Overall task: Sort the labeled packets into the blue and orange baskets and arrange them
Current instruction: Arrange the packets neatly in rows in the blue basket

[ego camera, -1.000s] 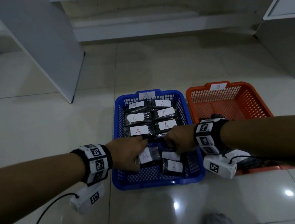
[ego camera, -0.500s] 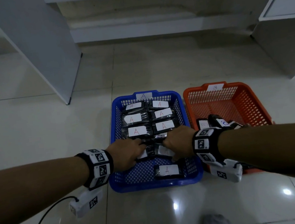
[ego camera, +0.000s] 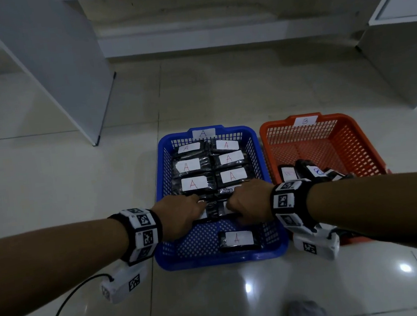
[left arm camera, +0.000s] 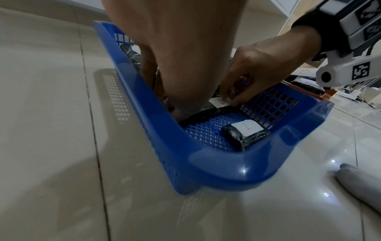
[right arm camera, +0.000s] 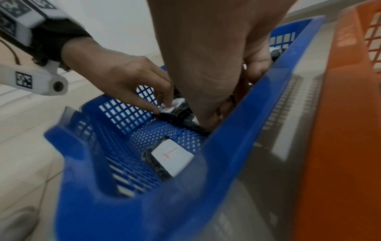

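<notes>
Sliding two packets (ego camera: 212, 209) up against the three neat rows (ego camera: 194, 184) to close a fourth, we pinch one in each hand, left hand (ego camera: 180, 217) and right hand (ego camera: 249, 205), fingers (right arm camera: 164, 96) curled on their near edges; a second ago both lay loose. One last packet (ego camera: 237, 239) waits at the near edge of the blue basket (ego camera: 221, 259). Red "A" labels there; orange basket (ego camera: 351, 141) tagged "B".

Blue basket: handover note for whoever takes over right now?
Left hand pinches a packet in the fourth row of the blue basket; right hand pinches its neighbour.
Done: six A packets in three tidy rows.
Left: seat this pair, line up the loose A packet by the near wall, then arrange the jumbled packets in the orange basket.
</notes>
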